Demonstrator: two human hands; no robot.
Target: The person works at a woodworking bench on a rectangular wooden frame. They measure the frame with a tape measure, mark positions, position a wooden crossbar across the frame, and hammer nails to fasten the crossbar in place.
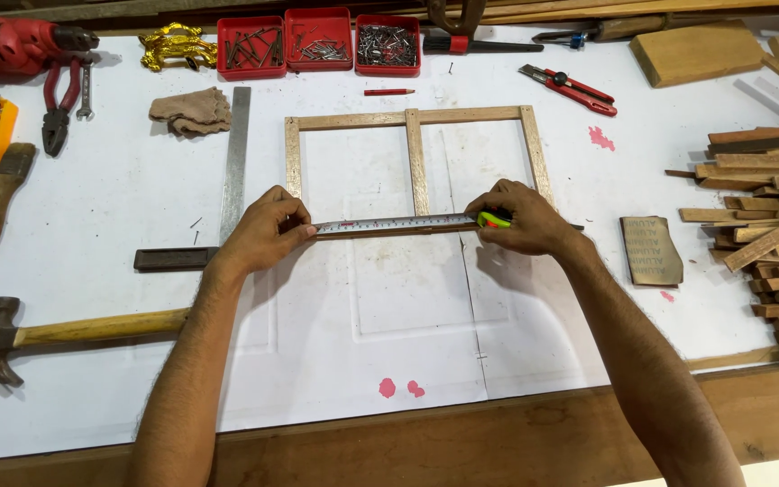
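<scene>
While your left hand (268, 230) pinches the tape measure (394, 223) flat on the strip (380, 233), your right hand (520, 219) grips its case, keeping it taut across the frame (416, 153).

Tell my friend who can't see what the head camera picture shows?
Two hands stretch a tape measure across a small wooden frame on a white table: the left hand pins the tape's end, the right hand holds its case. A hammer, steel square and red trays of nails lie around.

The tape measure case (495, 218) is largely concealed by the right hand (525, 219); the red drill (11, 45) is cut off at the left edge.
</scene>
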